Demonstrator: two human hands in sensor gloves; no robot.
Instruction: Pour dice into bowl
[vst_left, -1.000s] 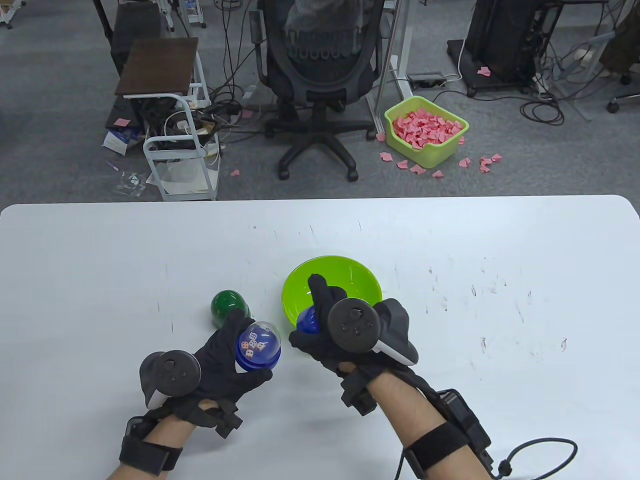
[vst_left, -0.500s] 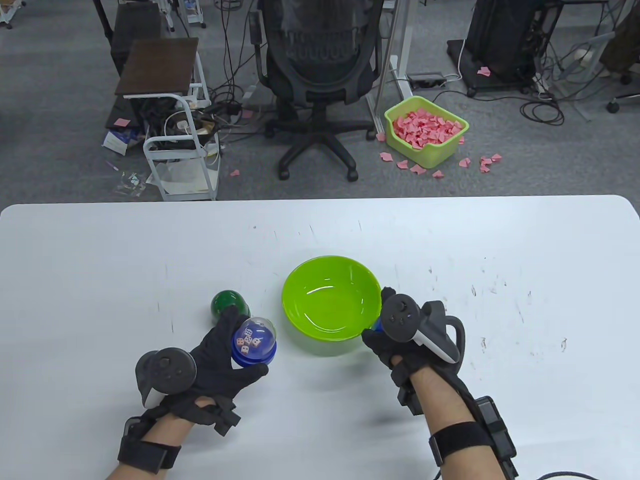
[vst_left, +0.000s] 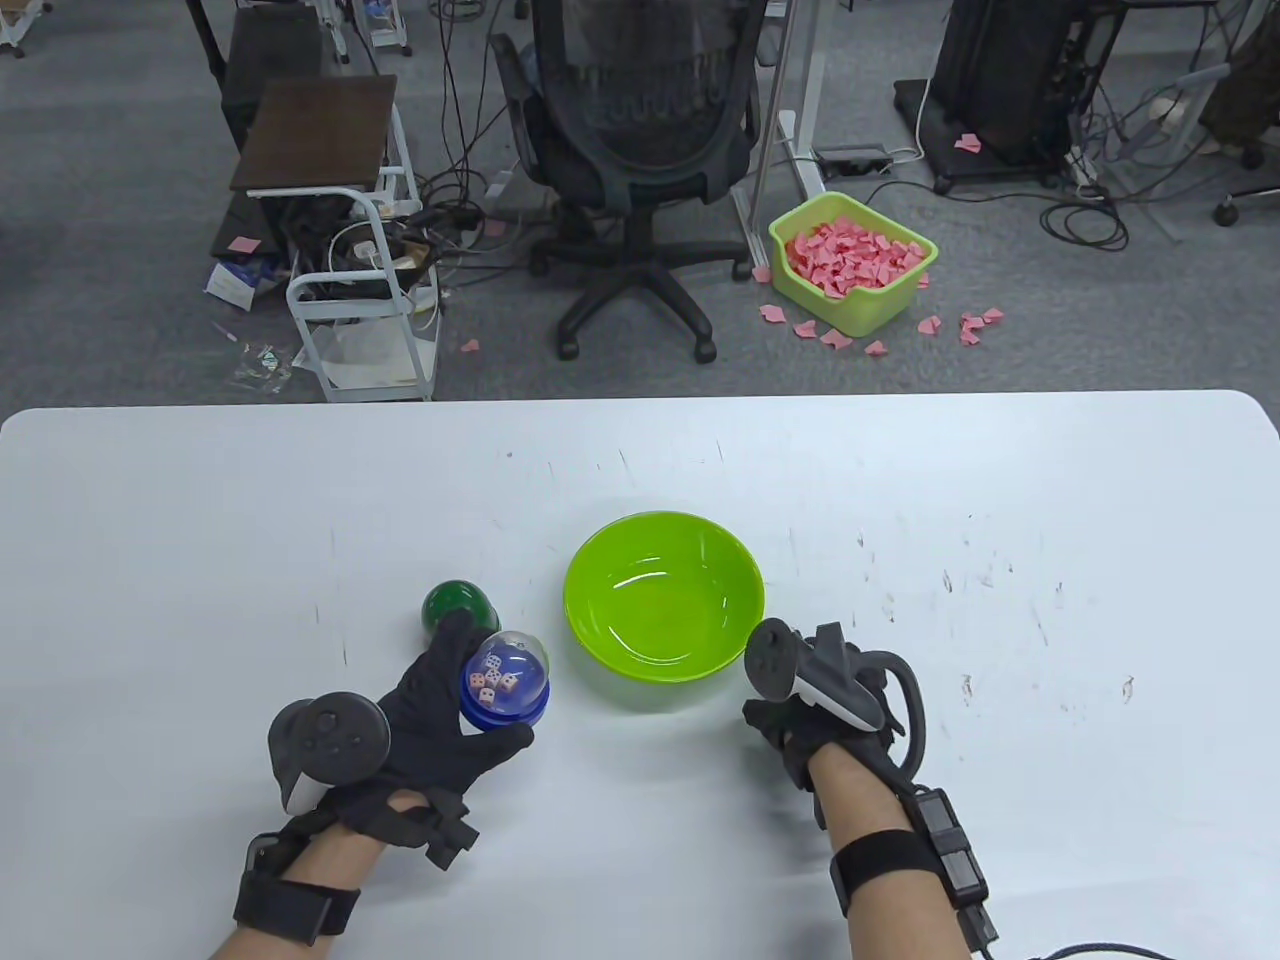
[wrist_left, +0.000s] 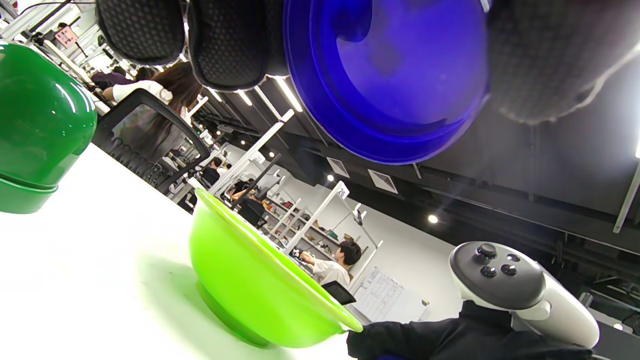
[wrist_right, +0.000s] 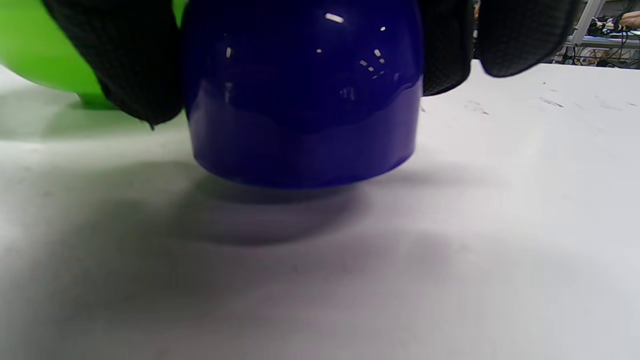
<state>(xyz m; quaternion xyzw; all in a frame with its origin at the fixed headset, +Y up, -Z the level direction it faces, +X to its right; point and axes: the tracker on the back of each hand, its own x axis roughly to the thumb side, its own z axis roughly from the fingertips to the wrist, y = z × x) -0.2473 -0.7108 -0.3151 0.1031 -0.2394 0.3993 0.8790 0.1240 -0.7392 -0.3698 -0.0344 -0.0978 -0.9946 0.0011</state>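
Note:
My left hand (vst_left: 480, 695) holds a dice container (vst_left: 506, 683), a blue base under a clear dome with several dice inside, just left of the lime green bowl (vst_left: 600, 575). The left wrist view shows the base's underside (wrist_left: 385, 75) between my fingers, and the bowl (wrist_left: 260, 280). The bowl looks empty. My right hand (vst_left: 795, 712) is at the table just right of the bowl. In the right wrist view its fingers (wrist_right: 125, 60) grip a dark blue cover cup (wrist_right: 300, 100), mouth down, at or just above the table. The table view hides that cup.
A dark green dome cup (vst_left: 455, 608) stands on the table behind my left hand, also in the left wrist view (wrist_left: 40, 120). The white table (vst_left: 1000, 500) reaches far right and left. An office chair (vst_left: 630, 150) stands beyond the far edge.
My right hand has carried the blue cover from over the bowl to the right and down to the table beside it. My left hand has barely moved, still holding the dice container.

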